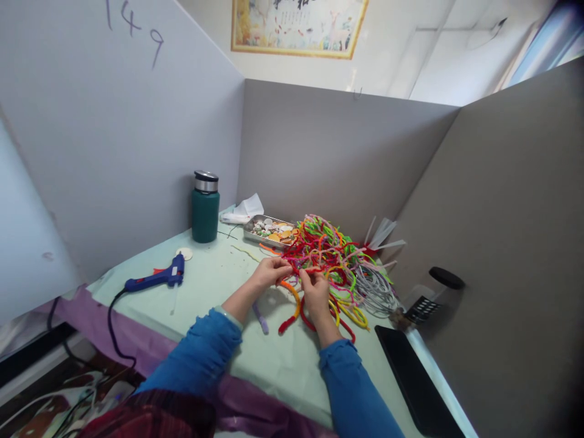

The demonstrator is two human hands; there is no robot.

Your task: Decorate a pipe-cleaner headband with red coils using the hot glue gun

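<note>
Over the front of a tangled heap of coloured pipe cleaners, both hands are close together with a red pipe cleaner between them. My left hand pinches its left end; my right hand has thumb and fingers closed on it a little to the right. Below the hands, an orange curved piece with a red tip lies on the table, and a short lilac piece rests left of it. Yellow loops and dark red strands lie beside my right wrist.
A blue glue gun with a black cord lies at the left, near a green bottle. Behind the hands is a metal tray of small pieces. Grey wires, clear sticks and a black flat object are at the right. Partitions surround the table.
</note>
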